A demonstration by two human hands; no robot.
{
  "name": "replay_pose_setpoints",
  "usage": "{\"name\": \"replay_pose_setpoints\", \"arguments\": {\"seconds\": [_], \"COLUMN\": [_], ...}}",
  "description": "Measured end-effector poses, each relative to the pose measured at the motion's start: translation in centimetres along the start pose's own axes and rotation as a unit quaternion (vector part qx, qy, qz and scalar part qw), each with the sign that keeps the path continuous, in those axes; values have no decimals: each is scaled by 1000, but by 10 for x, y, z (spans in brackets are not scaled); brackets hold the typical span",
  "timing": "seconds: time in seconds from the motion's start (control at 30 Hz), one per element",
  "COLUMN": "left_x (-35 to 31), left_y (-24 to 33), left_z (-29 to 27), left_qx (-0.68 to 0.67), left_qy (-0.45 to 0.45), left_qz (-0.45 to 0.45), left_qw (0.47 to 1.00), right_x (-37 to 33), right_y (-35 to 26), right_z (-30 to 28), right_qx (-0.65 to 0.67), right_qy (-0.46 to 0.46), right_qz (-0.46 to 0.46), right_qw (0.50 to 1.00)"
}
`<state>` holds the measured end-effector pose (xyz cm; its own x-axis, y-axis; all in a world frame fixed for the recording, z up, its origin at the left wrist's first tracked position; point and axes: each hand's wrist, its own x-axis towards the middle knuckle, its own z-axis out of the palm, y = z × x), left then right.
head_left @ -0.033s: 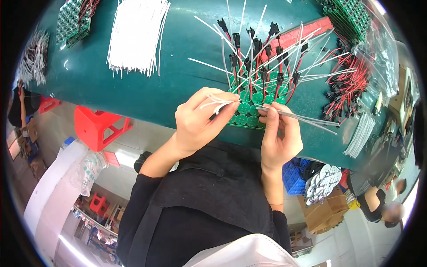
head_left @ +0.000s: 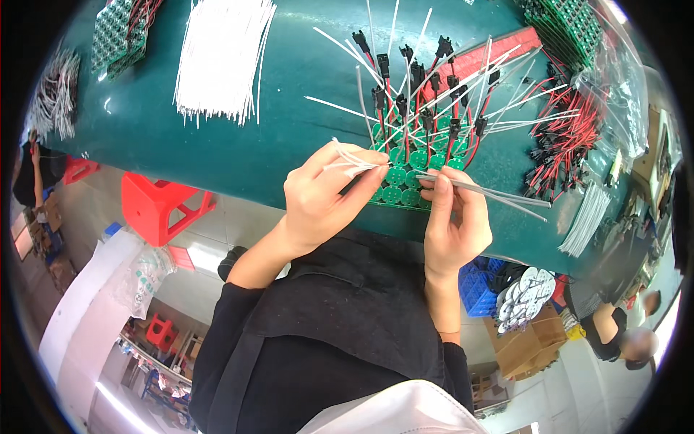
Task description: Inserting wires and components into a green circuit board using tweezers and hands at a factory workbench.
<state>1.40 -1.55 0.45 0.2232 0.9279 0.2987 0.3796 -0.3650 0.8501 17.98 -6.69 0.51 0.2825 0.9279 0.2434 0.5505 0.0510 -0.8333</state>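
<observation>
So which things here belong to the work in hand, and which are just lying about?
Likely in the work:
white wires, in the left hand
grey wires, in the right hand
green board
red-black leads

Probably just lying about:
red stool
blue crate
cardboard box

White wires (head_left: 353, 163) fan out left of the slanting grey wires (head_left: 504, 195); a green board (head_left: 395, 176) of round sections lies between.
</observation>
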Motion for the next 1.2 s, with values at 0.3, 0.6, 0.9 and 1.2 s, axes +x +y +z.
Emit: {"name": "replay_pose_setpoints", "arguments": {"seconds": [0.3,0.6,0.9,1.2], "left_x": [0,5,4,5], "left_y": [9,17,9,11], "left_z": [-1,3,14,17], "left_qx": [24,126,27,57], "left_qy": [-30,-21,-15,-7], "left_qz": [-31,17,46,46], "left_qw": [999,992,998,997], "right_x": [2,5,10,7], "right_y": [-1,-1,-3,-2], "right_z": [5,5,3,-5], "right_qx": [6,-41,-78,-56], "right_qy": [41,29,13,30], "right_qz": [2,-22,-82,-71], "right_qw": [999,999,993,995]}}
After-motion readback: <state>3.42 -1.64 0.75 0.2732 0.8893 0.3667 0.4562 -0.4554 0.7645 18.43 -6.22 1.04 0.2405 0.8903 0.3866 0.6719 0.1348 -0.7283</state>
